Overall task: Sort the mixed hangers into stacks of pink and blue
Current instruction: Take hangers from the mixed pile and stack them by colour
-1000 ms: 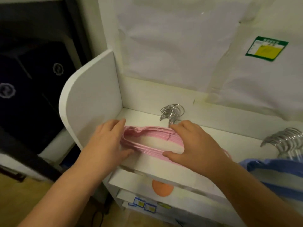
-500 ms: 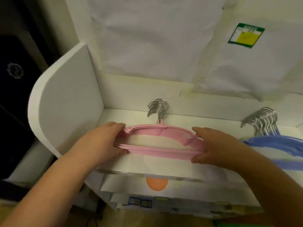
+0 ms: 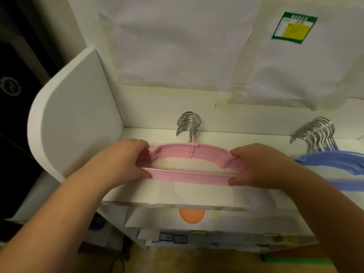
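My left hand [image 3: 126,160] and right hand [image 3: 258,166] gripping the pink hanger stack [image 3: 189,164] between them on the white shelf [image 3: 246,138], blue hanger stack [image 3: 334,164] cut off beyond my right hand, green-yellow label [image 3: 293,27] above, print unreadable

Your left hand [image 3: 126,160] and right hand [image 3: 256,166] clasp opposite ends of the pink stack [image 3: 189,164] on the white shelf [image 3: 216,198], metal hooks [image 3: 190,123] pointing away; the blue stack [image 3: 334,162] lies to its right.

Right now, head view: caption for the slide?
Both hands, left hand and right hand, grip the pink hanger stack on the white shelf, blue hanger stack beside.
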